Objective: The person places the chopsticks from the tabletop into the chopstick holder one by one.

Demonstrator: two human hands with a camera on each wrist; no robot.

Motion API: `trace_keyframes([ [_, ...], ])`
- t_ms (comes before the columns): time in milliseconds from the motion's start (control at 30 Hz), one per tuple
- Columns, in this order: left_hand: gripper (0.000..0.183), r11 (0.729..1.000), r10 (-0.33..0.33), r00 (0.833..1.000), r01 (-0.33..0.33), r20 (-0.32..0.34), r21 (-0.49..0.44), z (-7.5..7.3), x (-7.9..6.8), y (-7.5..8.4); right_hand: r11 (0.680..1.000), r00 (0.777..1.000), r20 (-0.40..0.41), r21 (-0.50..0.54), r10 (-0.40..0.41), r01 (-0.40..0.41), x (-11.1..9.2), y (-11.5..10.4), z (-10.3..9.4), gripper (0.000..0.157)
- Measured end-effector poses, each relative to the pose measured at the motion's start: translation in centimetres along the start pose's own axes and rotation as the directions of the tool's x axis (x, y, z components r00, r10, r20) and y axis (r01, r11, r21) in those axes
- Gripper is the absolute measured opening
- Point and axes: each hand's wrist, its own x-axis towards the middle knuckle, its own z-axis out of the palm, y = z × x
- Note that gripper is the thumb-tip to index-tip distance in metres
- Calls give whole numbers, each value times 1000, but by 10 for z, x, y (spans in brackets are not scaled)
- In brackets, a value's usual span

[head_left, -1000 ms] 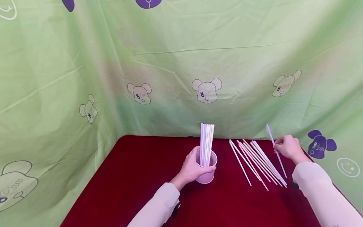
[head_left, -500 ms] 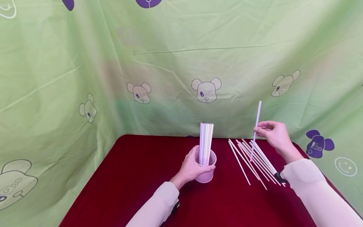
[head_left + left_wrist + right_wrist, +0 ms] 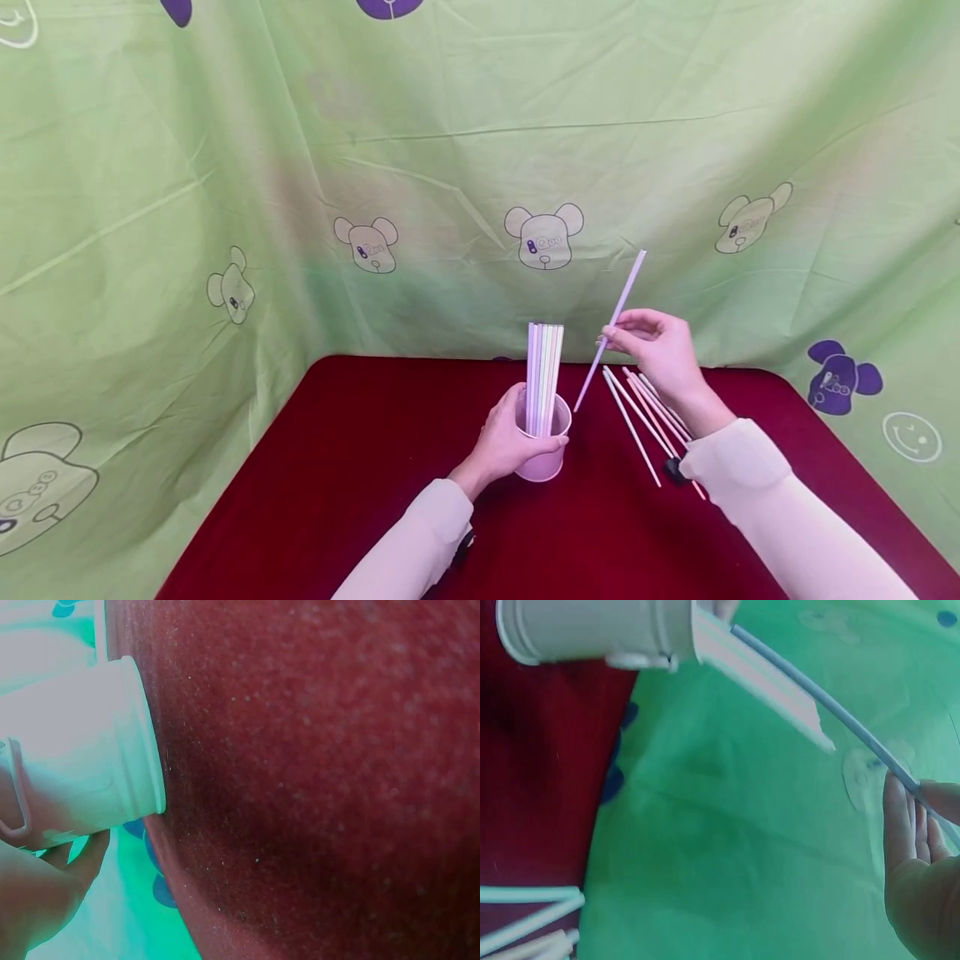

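A lilac straw (image 3: pixel 627 287) slants between the thumb and fingers of my right hand (image 3: pixel 667 357), its lower end close to the right rim of a pink cup (image 3: pixel 540 469). My left hand (image 3: pixel 504 443) grips the cup around its side, with the thumb across the front. Several pastel straws (image 3: pixel 543 375) stand bunched inside, leaning on the left half of the mouth. From the right wrist, the pinched straw (image 3: pixel 832 705) points at the mouth of the cup (image 3: pixel 600 630). The left wrist view shows the cup's wall (image 3: pixel 75 750) and base near the red cloth.
Several loose straws (image 3: pixel 632 433) lie fanned on the red table (image 3: pixel 360 467) right of the cup, partly hidden under the right forearm. A green curtain (image 3: pixel 450 150) with bear prints hangs behind the table and along both sides.
My right hand has lifted the lilac straw from the right side of the table and carried it left to beside the cup, tilting its top rightward. The left hand and cup stay put.
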Motion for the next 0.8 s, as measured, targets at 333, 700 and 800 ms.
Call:
trace_keyframes([
  [333, 92, 1000, 7, 1000, -6, 14, -17, 2, 2, -4, 985, 998, 43, -170, 48, -40, -5, 42, 24, 21],
  [700, 88, 1000, 15, 1000, -14, 17, -23, 1, 2, -4, 943, 984, 131, -326, 119, -70, -17, 61, 32, 25],
  [800, 88, 1000, 19, 1000, -18, 14, -21, 1, 2, -4, 927, 983, 135, -368, 125, -67, -18, 59, 36, 23],
])
